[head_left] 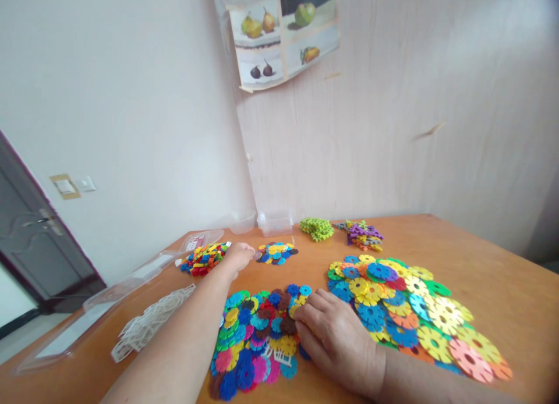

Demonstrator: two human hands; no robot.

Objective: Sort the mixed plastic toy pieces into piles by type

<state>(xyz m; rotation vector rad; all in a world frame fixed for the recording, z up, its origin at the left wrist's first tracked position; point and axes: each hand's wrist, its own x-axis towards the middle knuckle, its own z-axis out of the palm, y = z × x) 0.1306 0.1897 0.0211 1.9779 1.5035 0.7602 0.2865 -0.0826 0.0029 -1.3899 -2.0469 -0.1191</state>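
My left hand (240, 258) reaches far across the table, fingers pinched together, with a brownish notched disc (258, 255) at the tips. Just right of it lies a small group of blue, yellow and brown notched plastic discs (276, 252). Closer to me, my right hand (336, 337) rests at the right edge of a big mixed pile of small notched discs (244, 328). Its fingers curl down against brown and yellow discs, and the fingertips are partly hidden. Two white lattice pieces (282, 356) lie on that pile.
Larger flower-shaped discs (402, 305) spread at the right. Colourful small bricks (203, 258) and white frame pieces (148, 319) lie at the left, beside clear plastic lids (74, 328). Clear tubs (276, 222), green pieces (316, 229) and purple-grey pieces (362, 234) stand along the back.
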